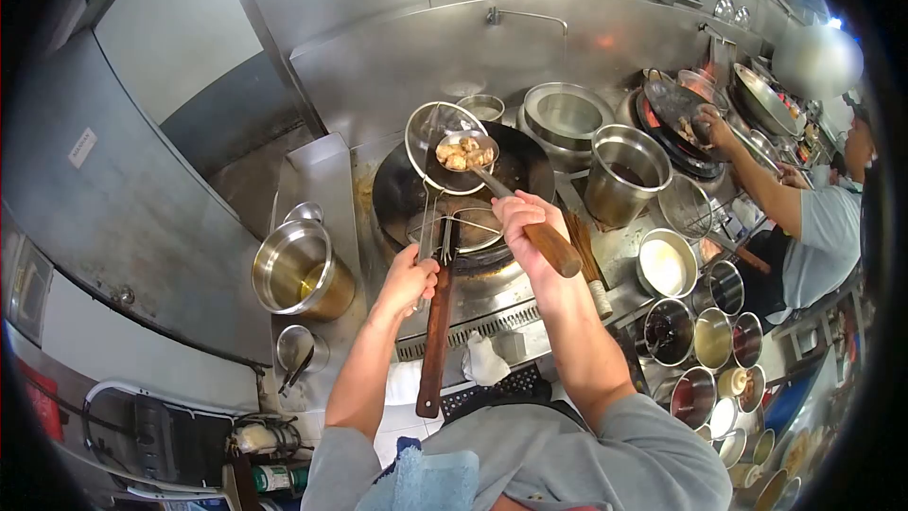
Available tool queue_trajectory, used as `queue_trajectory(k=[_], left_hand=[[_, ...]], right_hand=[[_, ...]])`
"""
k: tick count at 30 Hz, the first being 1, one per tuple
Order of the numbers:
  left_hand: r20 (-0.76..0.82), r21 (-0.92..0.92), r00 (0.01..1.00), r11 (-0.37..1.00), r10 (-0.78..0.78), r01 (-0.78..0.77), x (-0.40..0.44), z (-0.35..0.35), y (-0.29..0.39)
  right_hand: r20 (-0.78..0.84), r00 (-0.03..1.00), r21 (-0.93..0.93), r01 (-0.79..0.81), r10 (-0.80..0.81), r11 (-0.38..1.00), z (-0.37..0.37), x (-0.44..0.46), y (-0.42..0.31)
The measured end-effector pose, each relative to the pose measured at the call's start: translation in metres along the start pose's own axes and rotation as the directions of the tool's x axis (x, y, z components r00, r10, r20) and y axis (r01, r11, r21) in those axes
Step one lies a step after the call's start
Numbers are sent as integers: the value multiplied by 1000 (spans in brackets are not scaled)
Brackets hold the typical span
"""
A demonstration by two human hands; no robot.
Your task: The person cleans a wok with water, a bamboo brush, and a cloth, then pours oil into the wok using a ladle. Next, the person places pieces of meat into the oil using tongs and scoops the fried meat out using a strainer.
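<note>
My left hand (pixel 410 280) is closed around the long metal handle of a fine-mesh strainer (pixel 422 144), which is tilted over the wok (pixel 392 191). In my right hand (pixel 526 229) is a ladle (pixel 499 189) with a wooden grip. Its bowl holds browned food pieces (pixel 463 153) and is right against or just in front of the mesh; I cannot tell if they touch. A wooden handle (pixel 434 341) joined to a metal frame lies across the wok's near rim, beside my left hand. The wok's inside is dark and partly hidden by the tools.
On the left counter stands a steel pot (pixel 294 270) with yellowish liquid. To the right are a tall steel pot (pixel 628 175), a bamboo brush (pixel 588 260), a bowl of white contents (pixel 666 265) and several seasoning containers (pixel 669 331). A co-worker (pixel 818 227) handles another wok (pixel 677 106).
</note>
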State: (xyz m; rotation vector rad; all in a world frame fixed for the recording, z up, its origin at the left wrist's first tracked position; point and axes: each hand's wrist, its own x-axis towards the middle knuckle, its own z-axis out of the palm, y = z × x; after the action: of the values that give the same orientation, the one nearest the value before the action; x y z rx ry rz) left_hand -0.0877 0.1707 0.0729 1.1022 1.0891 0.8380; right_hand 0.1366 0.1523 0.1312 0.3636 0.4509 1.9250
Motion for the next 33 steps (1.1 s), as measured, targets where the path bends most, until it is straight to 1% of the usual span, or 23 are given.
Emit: queue_trajectory(k=[2, 5, 6, 7, 9, 11, 13, 14, 15, 17, 18, 19, 20, 21, 23, 24, 27, 28, 31, 32, 33], left_hand=[[-11, -34, 1000, 999, 0, -1, 2, 2, -1], [-30, -114, 1000, 993, -10, 6, 5, 9, 3], [-29, -134, 999, 991, -16, 12, 7, 9, 6], [-16, -152, 1000, 988, -25, 22, 10, 11, 10], [-50, -125, 999, 992, -7, 1, 13, 11, 15], [-58, -113, 998, 994, -11, 5, 8, 11, 24], [-86, -106, 996, 994, -22, 13, 7, 6, 27], [-93, -114, 995, 993, -23, 12, 5, 5, 30], [-102, -120, 995, 993, -25, 12, 2, 4, 33], [-109, -123, 994, 992, -7, -6, -3, 0, 34], [-120, -115, 993, 993, 0, -14, -4, -4, 31], [-129, -109, 992, 994, 8, -22, -4, -5, 30], [-131, -115, 991, 993, 11, -26, -5, -3, 30], [-137, -121, 991, 992, 12, -28, -8, -1, 32], [-147, -128, 989, 991, 9, -28, -10, 2, 34], [-151, -131, 989, 991, 6, -26, -10, 3, 35], [-161, -126, 987, 992, -4, -17, -11, 5, 36], [-164, -121, 986, 993, -6, -14, -12, 5, 37], [-170, -121, 985, 993, -13, -8, -15, 6, 39], [-182, -102, 983, 995, -15, -4, -17, 7, 41], [-194, -82, 981, 997, -15, -1, -20, 9, 43]], right_hand=[[5, 1000, 92, -14, 14, 996, 7, -8, -11], [92, 996, 160, -27, 13, 987, 19, -23, -28], [67, 997, 182, -55, 44, 982, 33, -36, -27], [86, 996, 194, -55, 38, 979, 43, -48, -31], [123, 992, 216, -38, 11, 976, 58, -75, -44], [123, 992, 227, -20, -8, 974, 78, -108, -58], [137, 990, 76, -26, 15, 997, 89, -135, -91], [105, 994, -10, 9, -8, 1000, 95, -150, -106], [55, 994, -183, 102, -94, 978, 105, -164, -116], [-37, 968, -455, 206, -250, 866, 119, -184, -142], [-114, 936, -531, 226, -332, 817, 124, -189, -154], [-183, 890, -605, 233, -417, 762, 129, -192, -165], [-228, 837, -699, 215, -497, 682, 135, -191, -173], [-253, 791, -750, 203, -557, 629, 140, -188, -183], [-285, 854, -598, 197, -436, 777, 135, -183, -225], [-326, 836, -575, 195, -441, 794, 139, -179, -231], [-339, 819, -581, 205, -463, 788, 136, -166, -250], [-361, 798, -594, 203, -483, 779, 138, -159, -253], [-380, 789, -639, 153, -482, 754, 143, -144, -265], [-425, 804, -591, 102, -416, 800, 145, -142, -268], [-444, 776, -635, 80, -447, 769, 146, -139, -267]])
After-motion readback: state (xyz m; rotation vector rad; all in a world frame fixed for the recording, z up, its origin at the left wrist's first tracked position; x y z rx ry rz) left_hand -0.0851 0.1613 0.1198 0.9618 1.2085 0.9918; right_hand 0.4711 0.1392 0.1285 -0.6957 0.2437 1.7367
